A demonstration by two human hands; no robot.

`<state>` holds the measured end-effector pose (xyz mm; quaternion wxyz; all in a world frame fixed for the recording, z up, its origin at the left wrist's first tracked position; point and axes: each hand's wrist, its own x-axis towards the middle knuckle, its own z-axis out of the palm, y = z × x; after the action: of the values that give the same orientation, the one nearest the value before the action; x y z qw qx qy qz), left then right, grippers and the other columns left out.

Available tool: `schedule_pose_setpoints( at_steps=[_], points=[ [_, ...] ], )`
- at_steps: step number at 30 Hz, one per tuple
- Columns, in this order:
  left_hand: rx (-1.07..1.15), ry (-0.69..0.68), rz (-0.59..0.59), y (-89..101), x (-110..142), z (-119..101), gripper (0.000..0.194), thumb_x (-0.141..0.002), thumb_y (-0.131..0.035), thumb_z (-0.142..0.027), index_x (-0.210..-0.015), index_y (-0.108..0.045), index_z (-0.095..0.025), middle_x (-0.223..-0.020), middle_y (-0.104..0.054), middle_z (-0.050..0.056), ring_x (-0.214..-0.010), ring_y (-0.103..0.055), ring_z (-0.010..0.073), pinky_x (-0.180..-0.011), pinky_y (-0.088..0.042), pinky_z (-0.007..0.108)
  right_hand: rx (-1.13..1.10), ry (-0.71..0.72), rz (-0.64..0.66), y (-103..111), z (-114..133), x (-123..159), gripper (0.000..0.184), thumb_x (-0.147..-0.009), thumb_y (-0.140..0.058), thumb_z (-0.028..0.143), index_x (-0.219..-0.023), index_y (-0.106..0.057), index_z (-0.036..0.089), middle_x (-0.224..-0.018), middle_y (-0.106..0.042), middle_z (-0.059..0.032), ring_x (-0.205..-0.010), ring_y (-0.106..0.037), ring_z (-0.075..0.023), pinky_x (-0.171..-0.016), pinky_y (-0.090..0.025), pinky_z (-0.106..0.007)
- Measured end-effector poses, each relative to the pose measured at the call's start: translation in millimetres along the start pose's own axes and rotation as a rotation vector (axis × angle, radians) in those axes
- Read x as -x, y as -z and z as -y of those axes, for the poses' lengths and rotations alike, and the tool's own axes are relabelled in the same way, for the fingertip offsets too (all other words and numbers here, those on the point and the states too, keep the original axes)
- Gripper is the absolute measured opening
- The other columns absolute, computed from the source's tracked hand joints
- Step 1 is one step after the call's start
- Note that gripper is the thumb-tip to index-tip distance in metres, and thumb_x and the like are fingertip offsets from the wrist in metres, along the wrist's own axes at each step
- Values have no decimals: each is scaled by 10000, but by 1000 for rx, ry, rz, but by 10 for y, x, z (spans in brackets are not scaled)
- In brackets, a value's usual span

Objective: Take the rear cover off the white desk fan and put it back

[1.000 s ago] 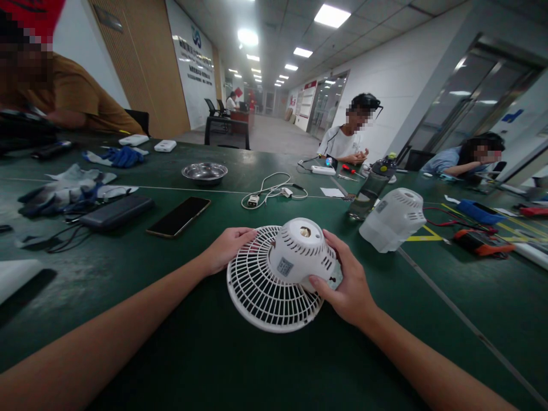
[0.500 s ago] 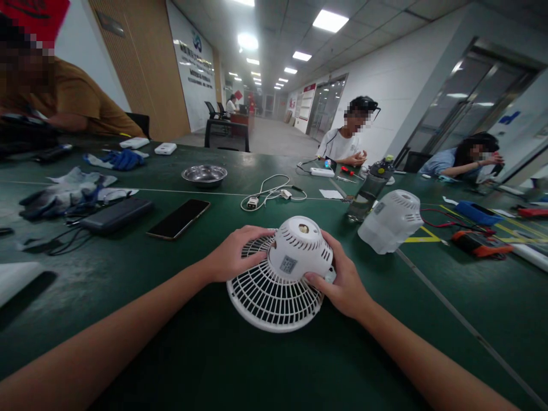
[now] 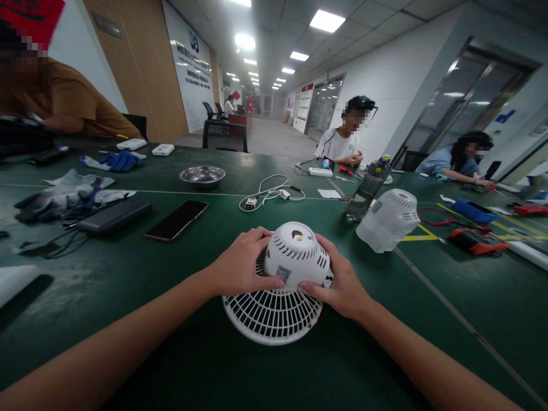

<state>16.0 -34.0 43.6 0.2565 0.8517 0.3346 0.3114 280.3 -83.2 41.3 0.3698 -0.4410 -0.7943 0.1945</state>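
A white fan motor housing point(image 3: 302, 251), dome-shaped with vent slots, a grey label and a hole in its top, sits over a round white fan grille point(image 3: 274, 319). My left hand point(image 3: 244, 262) wraps the housing's left side, its thumb lying along the front near the label. On the opposite side, my right hand point(image 3: 340, 279) grips it with the thumb at the lower front. A small dark part shows at the housing's right edge, beside my right fingers. Whether the housing is fixed to the grille cannot be seen.
Beyond the grille lie a phone point(image 3: 176, 220), a white cable point(image 3: 269, 194) and a steel bowl point(image 3: 202, 176). At right stand a bottle point(image 3: 368, 188) and a white plastic cover point(image 3: 389, 221), near an orange multimeter point(image 3: 477, 242). Gloves point(image 3: 64, 194) and a power bank point(image 3: 115, 218) lie left. Several people sit around the table.
The housing has tipped toward me and shifted slightly left. My left thumb has moved from the grille side onto the housing's front. The right hand keeps its grip.
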Motion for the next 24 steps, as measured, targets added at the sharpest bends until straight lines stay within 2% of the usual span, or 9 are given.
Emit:
schedule_pose_setpoints(
  at_steps=[4, 9, 14, 21, 24],
  points=[
    [-30, -14, 21, 16, 0, -17, 711, -688, -782, -592, -1287, -648, -235, -1256, -597, 136, -1111, -512, 372, -992, -389, 562, 14, -29, 4, -17, 2, 9, 887, -760, -801, 425, -1501, -332, 295, -1435, -539, -123, -1262, -559, -340, -1025, -480, -570],
    [-188, -5, 103, 54, -12, -82, 783, -719, -707, -690, -1325, -592, -208, -1296, -569, 127, -1132, -512, 341, -986, -412, 562, 18, -23, 19, -3, 12, 11, 858, -788, -783, 408, -1499, -321, 276, -1426, -542, -129, -1253, -565, -332, -1025, -483, -554],
    [-228, -11, 119, 64, -8, -78, 803, -735, -668, -724, -1340, -565, -206, -1313, -555, 132, -1143, -513, 334, -1002, -419, 560, 8, -10, 37, 15, 13, 15, 839, -793, -783, 421, -1480, -323, 280, -1412, -544, -122, -1238, -569, -317, -1013, -491, -531],
    [-242, -42, 133, 57, -14, -39, 788, -739, -687, -699, -1338, -558, -203, -1320, -564, 135, -1162, -529, 344, -1004, -432, 567, 61, 34, 14, 14, 20, 22, 830, -795, -771, 455, -1467, -320, 269, -1385, -539, -130, -1209, -564, -310, -987, -487, -513],
    [-231, -69, 129, 70, -12, -9, 677, -811, -678, -590, -1352, -538, -207, -1343, -581, 138, -1203, -541, 347, -1031, -425, 571, 64, 106, 27, 52, -17, 26, 791, -837, -693, 512, -1474, -312, 239, -1341, -551, -146, -1135, -585, -307, -926, -504, -499]
  ],
)
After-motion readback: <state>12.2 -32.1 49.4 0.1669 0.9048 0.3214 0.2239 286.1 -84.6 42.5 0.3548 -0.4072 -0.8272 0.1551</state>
